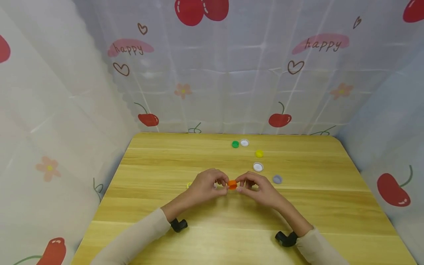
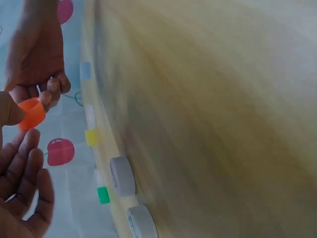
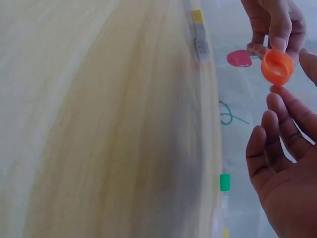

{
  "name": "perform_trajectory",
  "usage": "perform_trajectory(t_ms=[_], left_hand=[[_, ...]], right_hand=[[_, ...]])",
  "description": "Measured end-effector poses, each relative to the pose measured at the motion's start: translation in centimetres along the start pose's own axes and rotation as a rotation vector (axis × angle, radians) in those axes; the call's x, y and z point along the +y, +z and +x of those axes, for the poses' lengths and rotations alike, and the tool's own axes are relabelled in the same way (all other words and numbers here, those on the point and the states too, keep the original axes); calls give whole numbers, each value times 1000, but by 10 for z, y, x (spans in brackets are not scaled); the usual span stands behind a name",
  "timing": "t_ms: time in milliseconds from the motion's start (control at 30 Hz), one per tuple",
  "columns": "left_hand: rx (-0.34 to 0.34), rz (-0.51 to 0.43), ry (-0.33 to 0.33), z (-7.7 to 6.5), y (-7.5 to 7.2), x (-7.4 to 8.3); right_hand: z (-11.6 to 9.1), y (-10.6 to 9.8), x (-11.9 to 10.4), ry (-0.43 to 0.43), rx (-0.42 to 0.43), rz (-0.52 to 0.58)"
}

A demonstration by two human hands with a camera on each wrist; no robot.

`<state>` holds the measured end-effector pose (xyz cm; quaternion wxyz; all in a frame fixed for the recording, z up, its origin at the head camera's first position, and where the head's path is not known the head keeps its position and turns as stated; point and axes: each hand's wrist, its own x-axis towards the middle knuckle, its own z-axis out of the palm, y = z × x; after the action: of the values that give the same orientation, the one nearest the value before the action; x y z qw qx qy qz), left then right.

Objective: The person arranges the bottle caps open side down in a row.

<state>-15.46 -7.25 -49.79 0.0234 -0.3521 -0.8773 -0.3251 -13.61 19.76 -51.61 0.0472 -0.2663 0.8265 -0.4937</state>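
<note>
An orange bottle cap [image 1: 232,184] is held off the table between both hands. My left hand [image 1: 207,186] pinches it by thumb and fingertips, the thumb lying over its side in the left wrist view. From the other side, my right hand [image 1: 258,188] meets the cap with the index fingertip. In the right wrist view that index finger touches the rim of the orange cap [image 3: 277,68], while the thumb [image 3: 309,65] appears slightly apart from it. The cap's hollow side faces the right wrist camera. Part of a yellow cap [image 1: 189,185] shows behind my left hand.
Further back lie a green cap [image 1: 235,144], a white cap [image 1: 244,142] and a yellow cap [image 1: 259,154]. Another white cap [image 1: 258,167] and a greyish-purple cap [image 1: 277,179] are near my right hand. A printed curtain [image 1: 212,73] surrounds the wooden table [image 1: 218,239].
</note>
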Motion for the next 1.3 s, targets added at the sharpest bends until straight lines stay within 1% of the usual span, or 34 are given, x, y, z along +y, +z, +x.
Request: perform_trajectory(t_ms=[67,133,167,200,233,267,333,433,600,667,700,767,867,900,933,967,1000,1033,1100,1167,1300], left_hand=[[80,199,168,-1,0,0],[175,366,343,-1,1,-2],[223,434,423,-1,1,-2],[265,483,494,-1,1,-2],[297,520,545,0,2,-3],[317,542,581,0,2,-2],[334,561,622,0,3,-2],[334,565,634,-2,5,-2],[325,537,612,-4,6,-2],[307,491,581,-5,7,-3],[290,448,543,-5,7,-3],[235,314,423,-7,8,-2],[146,17,158,-10,8,2],[129,-81,71,-11,8,4],[118,-166,-2,-11,8,4],[109,-235,-60,-11,8,5],[104,-290,-102,-12,8,6],[101,-325,-129,-12,8,6],[95,-357,-149,-12,9,6],[94,-356,-146,-12,10,6],[105,-341,-128,-12,13,4]], right_hand=[[0,-1,3,57,-56,76],[1,-1,5,87,-112,152],[1,0,6,91,-137,192],[1,0,7,91,-158,231],[2,1,8,83,-176,267],[2,2,8,74,-190,291],[3,4,10,58,-209,323],[5,8,11,47,-218,340],[6,11,12,36,-210,352],[6,11,11,32,-187,350],[5,11,10,29,-167,341],[4,11,9,13,-114,301],[3,11,7,-31,-21,215],[2,11,7,-49,6,185],[2,11,6,-66,30,157],[2,10,5,-88,51,133],[2,10,4,-110,69,115],[2,10,3,-129,84,98],[2,10,2,-165,107,59],[2,10,1,-197,118,29],[3,10,0,-217,112,-14]])
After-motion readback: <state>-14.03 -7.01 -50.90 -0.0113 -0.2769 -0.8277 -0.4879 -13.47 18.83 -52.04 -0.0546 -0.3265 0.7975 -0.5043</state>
